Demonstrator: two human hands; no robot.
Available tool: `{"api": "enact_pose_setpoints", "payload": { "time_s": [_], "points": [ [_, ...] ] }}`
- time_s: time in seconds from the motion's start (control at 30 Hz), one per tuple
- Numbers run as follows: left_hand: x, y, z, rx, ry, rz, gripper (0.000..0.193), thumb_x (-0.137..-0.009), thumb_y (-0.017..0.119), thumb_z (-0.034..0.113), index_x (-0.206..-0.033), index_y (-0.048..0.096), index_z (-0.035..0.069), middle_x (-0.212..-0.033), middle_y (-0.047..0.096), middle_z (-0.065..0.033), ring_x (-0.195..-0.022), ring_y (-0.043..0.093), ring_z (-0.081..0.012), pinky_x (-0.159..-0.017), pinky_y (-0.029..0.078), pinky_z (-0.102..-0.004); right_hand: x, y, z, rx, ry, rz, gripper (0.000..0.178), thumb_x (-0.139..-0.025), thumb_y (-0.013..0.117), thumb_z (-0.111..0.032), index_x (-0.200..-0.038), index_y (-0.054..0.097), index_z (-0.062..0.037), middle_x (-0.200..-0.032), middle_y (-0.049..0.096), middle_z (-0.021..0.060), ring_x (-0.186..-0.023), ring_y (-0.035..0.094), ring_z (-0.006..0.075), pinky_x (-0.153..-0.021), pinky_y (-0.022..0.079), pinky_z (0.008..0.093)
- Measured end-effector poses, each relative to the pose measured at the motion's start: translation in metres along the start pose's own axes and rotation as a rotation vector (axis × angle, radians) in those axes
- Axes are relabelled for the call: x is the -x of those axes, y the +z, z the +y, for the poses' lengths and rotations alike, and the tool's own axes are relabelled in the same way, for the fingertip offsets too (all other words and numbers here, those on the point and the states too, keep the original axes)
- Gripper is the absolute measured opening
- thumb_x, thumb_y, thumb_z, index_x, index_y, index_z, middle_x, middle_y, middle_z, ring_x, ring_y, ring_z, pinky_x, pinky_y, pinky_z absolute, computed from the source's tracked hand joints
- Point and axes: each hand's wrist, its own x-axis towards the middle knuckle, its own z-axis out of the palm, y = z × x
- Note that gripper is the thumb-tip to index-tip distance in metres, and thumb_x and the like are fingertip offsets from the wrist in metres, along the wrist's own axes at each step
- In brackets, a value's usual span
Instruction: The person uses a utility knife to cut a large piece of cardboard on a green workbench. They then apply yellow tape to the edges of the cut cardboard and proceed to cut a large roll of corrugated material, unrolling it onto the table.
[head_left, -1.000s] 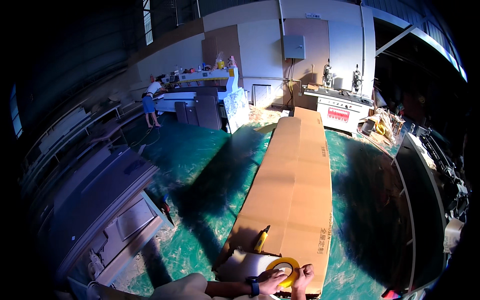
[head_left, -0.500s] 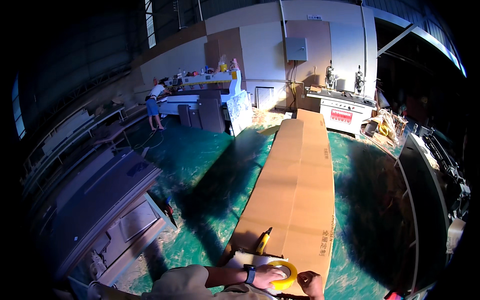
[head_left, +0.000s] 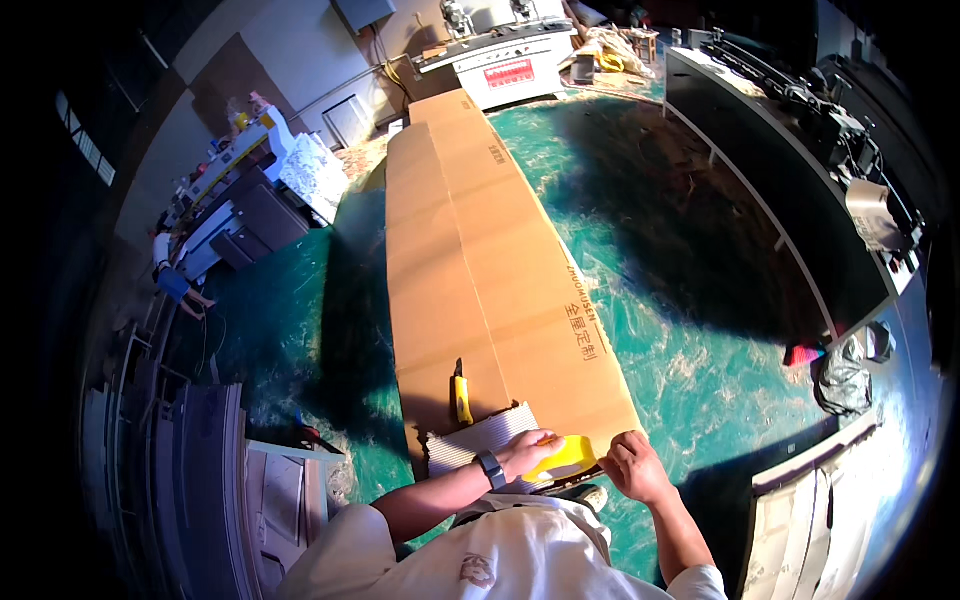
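My left hand (head_left: 525, 453), a dark watch on its wrist, is closed on a roll of yellow tape (head_left: 568, 452) above the near end of a long cardboard package (head_left: 470, 260). Just right of the roll, my right hand (head_left: 637, 465) has its fingers pinched together. Whatever lies between those fingertips is too small to make out. A piece of corrugated cardboard (head_left: 465, 447) with ragged edges lies under and beside my left hand. Beyond it, a yellow utility knife (head_left: 461, 400) rests on the package, its dark tip pointing away from me.
Dark panels (head_left: 205, 470) are stacked at the left. A long dark bench (head_left: 770, 190) with equipment runs along the right, and pale boards (head_left: 800, 510) stand near me. A white drilling machine (head_left: 510, 75) is past the package's far end. Another person (head_left: 172, 270) stands far left.
My view has swung right and down. The tape roll has tilted from a ring shape to a flatter angle in my left hand. My right hand stays close beside it, fingers still pinched.
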Motion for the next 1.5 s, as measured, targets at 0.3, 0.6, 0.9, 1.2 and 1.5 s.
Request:
{"api": "enact_pose_setpoints", "payload": {
  "time_s": [0.3,0.6,0.9,1.2,1.5],
  "points": [
    [-0.044,0.066,0.037,0.208,-0.309,-0.717,0.082,-0.078,0.08,0.03,-0.142,0.04,-0.003,-0.128,0.057,-0.0105,-0.119,0.054,-0.0195,-0.103,0.041,-0.0335,0.14,-0.036,0.02,0.091,0.559,0.249,0.02,-0.081,0.073,-0.011,-0.081,0.054,-0.0047,-0.087,0.054,0.0098,-0.085,0.055,0.0301,-0.076,0.044,0.041],
    [-0.112,0.104,0.04,-0.686,-0.216,-0.506,0.062,-0.085,0.077,0.032,-0.133,0.047,0.006,-0.105,0.066,-0.0126,-0.092,0.065,-0.0183,-0.077,0.052,-0.0315,0.213,-0.033,0.001,0.406,0.772,0.2,0.015,-0.082,0.071,-0.019,-0.08,0.061,-0.0076,-0.09,0.055,0.0049,-0.086,0.052,0.0244,-0.075,0.039,0.0375],
    [-0.078,0.143,0.047,-1.404,0.115,-0.812,0.063,-0.076,0.073,0.058,-0.12,0.065,0.015,-0.098,0.072,-0.0121,-0.088,0.068,-0.033,-0.083,0.051,-0.0417,0.387,0.214,0.13,0.046,1.894,0.457,0.027,-0.085,0.072,-0.032,-0.088,0.065,-0.0062,-0.098,0.063,0.0101,-0.091,0.06,0.0306,-0.075,0.048,0.046],
    [-0.157,0.15,0.264,-1.778,0.595,-0.878,0.043,-0.062,0.083,0.036,-0.094,0.074,0.008,-0.077,0.073,-0.0058,-0.059,0.062,-0.0189,-0.072,0.037,-0.0327,0.087,0.406,0.204,-1.703,1.228,0.591,0.029,-0.086,0.068,-0.017,-0.111,0.067,-0.0015,-0.096,0.071,0.0081,-0.083,0.064,0.0181,-0.081,0.052,0.0331],
    [-0.331,-0.073,0.155,-2.222,0.04,-0.092,0.054,-0.071,0.074,0.061,-0.1,0.075,0.015,-0.091,0.073,-0.015,-0.09,0.069,-0.0311,-0.083,0.052,-0.043,0.151,0.153,0.111,-1.42,0.986,-0.181,0.021,-0.086,0.064,-0.006,-0.106,0.07,-0.0003,-0.095,0.071,0.0046,-0.086,0.065,0.0129,-0.081,0.052,0.0289]
  ]
}}
